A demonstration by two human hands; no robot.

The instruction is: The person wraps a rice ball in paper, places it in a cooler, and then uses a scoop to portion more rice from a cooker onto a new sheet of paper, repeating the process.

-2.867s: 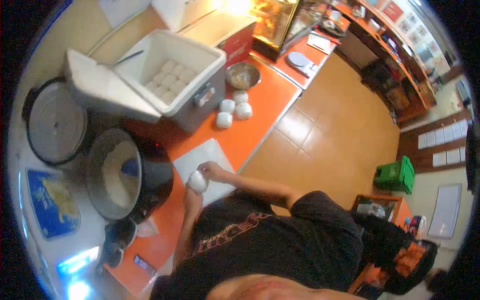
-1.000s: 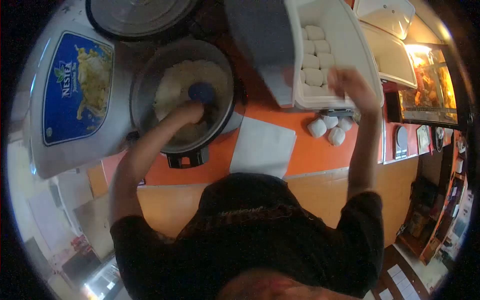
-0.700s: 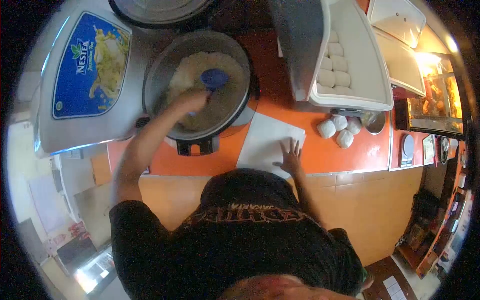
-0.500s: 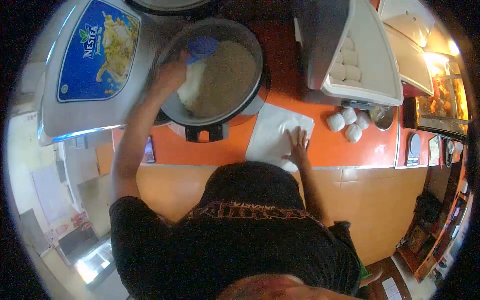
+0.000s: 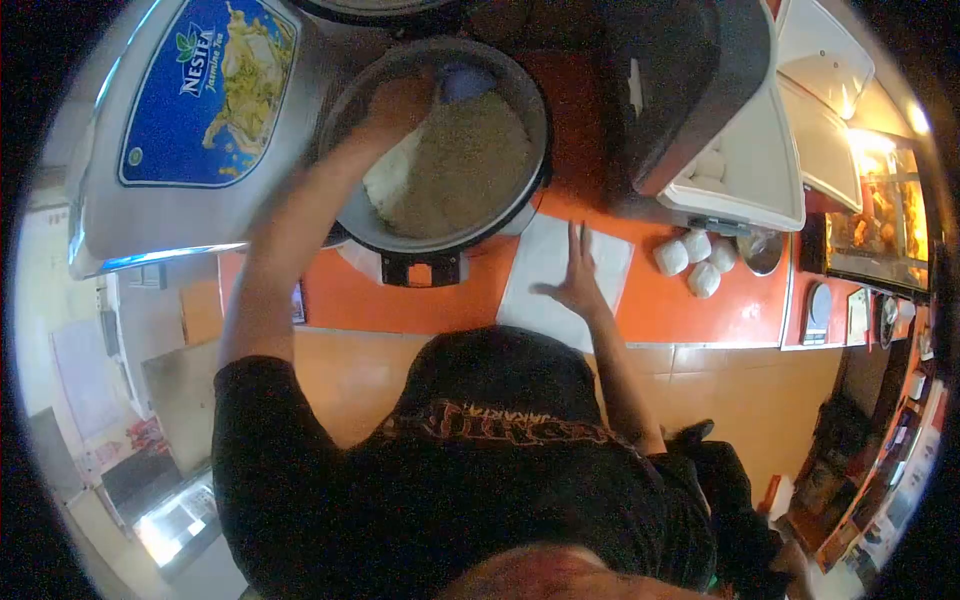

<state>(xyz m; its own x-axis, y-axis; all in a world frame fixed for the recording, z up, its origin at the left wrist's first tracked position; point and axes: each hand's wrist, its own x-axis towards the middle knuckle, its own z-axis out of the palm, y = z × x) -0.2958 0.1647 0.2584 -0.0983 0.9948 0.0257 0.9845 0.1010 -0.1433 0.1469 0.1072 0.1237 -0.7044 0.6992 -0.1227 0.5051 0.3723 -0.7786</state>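
My left hand [image 5: 405, 105], slightly blurred, reaches inside a large round cooker pot [image 5: 440, 240] and is closed on a blue plastic scoop [image 5: 467, 83] at the pot's far side. Below the scoop, rice [image 5: 455, 175] fills the pot, with a whiter patch near my wrist. My right hand [image 5: 578, 280] has its fingers spread over a white sheet of wrapping paper [image 5: 525, 275] on the orange counter; it holds nothing. Several white wrapped bundles [image 5: 700, 260] sit to the right of the paper.
A white-lined bin [image 5: 750, 180] with a dark lid [image 5: 690, 90] holds more white bundles. A metal bowl [image 5: 762, 252] stands beside the loose ones. Left of the pot is a tea dispenser [image 5: 210, 100]. A small scale [image 5: 818, 312] and a lit food case [image 5: 878, 210] are far right.
My left hand and the blue scoop have shifted further toward the pot's far side. My right hand has turned, its fingers now pointing away from me with the thumb out to the left.
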